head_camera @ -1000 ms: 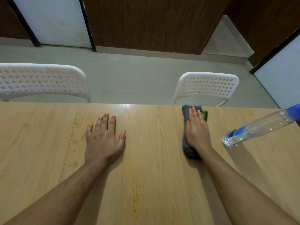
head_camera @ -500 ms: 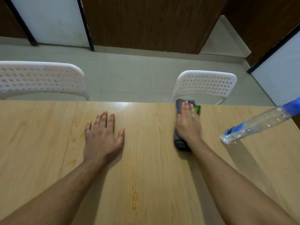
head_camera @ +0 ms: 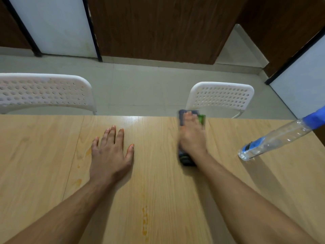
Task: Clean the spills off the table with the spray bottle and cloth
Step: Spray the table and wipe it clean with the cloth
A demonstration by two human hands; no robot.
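A folded dark grey cloth with a green patch (head_camera: 186, 138) lies lengthwise toward the light wooden worktop's (head_camera: 158, 173) far edge, pressed under the flat right hand (head_camera: 192, 138), left hand (head_camera: 110, 154) spread flat.

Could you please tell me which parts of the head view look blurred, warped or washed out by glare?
In the head view, the right hand and the dark grey cloth with a green patch beneath it are motion-smeared; the left hand is sharp. A pale glare patch sits at the light wooden table's far edge. Wide-angle distortion slants the clear plastic spray bottle with a blue top.
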